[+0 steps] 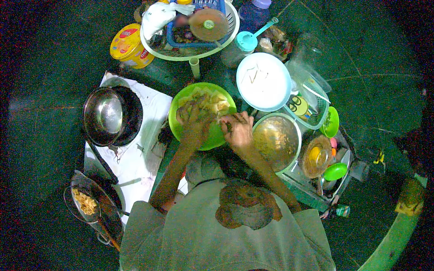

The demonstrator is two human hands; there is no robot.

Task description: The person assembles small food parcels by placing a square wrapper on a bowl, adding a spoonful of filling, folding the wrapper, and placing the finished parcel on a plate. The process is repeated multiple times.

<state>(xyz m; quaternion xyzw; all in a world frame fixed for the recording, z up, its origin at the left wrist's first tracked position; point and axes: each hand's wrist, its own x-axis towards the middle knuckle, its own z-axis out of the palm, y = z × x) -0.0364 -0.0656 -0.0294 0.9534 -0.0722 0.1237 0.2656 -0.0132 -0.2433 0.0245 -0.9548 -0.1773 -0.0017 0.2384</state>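
Observation:
A bright green bowl [214,143] in front of me holds pale yellow, thin, crumpled pieces [205,97] of food whose kind I cannot make out. My left hand [195,121] reaches into the bowl, its fingers bent down among the pieces. Their tips are hidden, and what they grip cannot be made out. At the bowl's right side is my right hand [238,128], fingers curled together in a pinch. Whatever it pinches is too small to name. Just right of that hand stands a round metal pan [276,140] with brownish bits inside.
A white lid-like dish [264,83] lies beyond the pan. Further right is a clear plastic container [312,101]. On a white board [151,101] to the left sits a dark pot [131,113]; a strainer of fried pieces [85,202] is nearer. A basin [192,58] and yellow tin [129,45] stand behind.

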